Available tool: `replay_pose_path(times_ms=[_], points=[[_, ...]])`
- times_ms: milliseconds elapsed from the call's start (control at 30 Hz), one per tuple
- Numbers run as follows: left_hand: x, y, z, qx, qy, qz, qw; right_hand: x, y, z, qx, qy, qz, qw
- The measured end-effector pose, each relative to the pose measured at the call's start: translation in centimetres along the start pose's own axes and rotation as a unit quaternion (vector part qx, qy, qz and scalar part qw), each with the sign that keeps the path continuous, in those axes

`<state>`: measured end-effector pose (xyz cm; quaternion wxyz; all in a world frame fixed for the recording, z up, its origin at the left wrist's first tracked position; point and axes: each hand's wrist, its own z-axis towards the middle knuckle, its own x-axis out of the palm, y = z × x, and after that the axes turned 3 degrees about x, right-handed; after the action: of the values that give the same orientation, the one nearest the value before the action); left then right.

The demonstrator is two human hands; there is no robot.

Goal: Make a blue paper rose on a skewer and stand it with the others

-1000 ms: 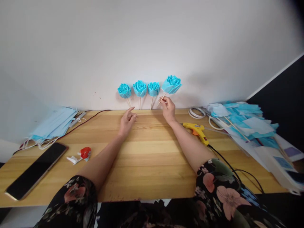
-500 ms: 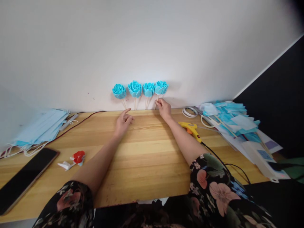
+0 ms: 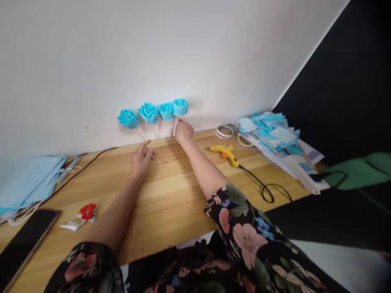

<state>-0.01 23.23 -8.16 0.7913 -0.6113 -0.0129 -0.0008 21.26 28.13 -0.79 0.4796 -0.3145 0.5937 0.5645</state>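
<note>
Several blue paper roses on thin wooden sticks lean against the white wall at the back of the wooden table (image 3: 171,191). My right hand (image 3: 183,131) is closed on the stick of the rightmost rose (image 3: 180,106), right beside the third rose (image 3: 166,110). My left hand (image 3: 142,156) rests on the table in front of the roses, fingers loosely apart and holding nothing. The leftmost rose (image 3: 128,119) and the second rose (image 3: 148,112) stand untouched.
A yellow glue gun (image 3: 225,151) with a black cord lies right of my arm. Beyond it are white tape rolls (image 3: 225,131) and a heap of blue cut pieces (image 3: 271,130). At the left lie blue face masks (image 3: 24,183), a red-and-white scrap (image 3: 82,213) and a dark phone (image 3: 21,244).
My right hand has lowered the fourth rose from mid-air and set it against the wall beside the other three. The view has swung to the right.
</note>
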Motion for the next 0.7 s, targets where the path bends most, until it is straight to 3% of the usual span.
replay_pose_path(times_ms=[133, 300, 433, 567, 700], points=[[2.0, -0.6, -1.4, -0.078, 0.023, -0.073, 0.994, 0.3, 0.6, -0.5, 0.050, -0.016, 0.012, 0.999], [9.7, -2.0, -4.6, -0.215, 0.108, -0.229, 0.943, 0.0, 1.0, -0.3, 0.052, -0.014, 0.004, 0.999], [15.0, -3.8, -4.8, -0.267, 0.128, -0.322, 0.899, -0.5, 1.5, 0.3, 0.053, -0.011, -0.012, 0.998], [16.9, -4.7, -5.3, -0.297, 0.127, -0.363, 0.874, -0.6, 1.2, 0.5, 0.039, -0.003, -0.030, 0.999], [16.9, -4.5, -7.3, -0.310, 0.136, -0.372, 0.864, -0.6, 0.7, 0.9, 0.024, 0.002, -0.043, 0.999]])
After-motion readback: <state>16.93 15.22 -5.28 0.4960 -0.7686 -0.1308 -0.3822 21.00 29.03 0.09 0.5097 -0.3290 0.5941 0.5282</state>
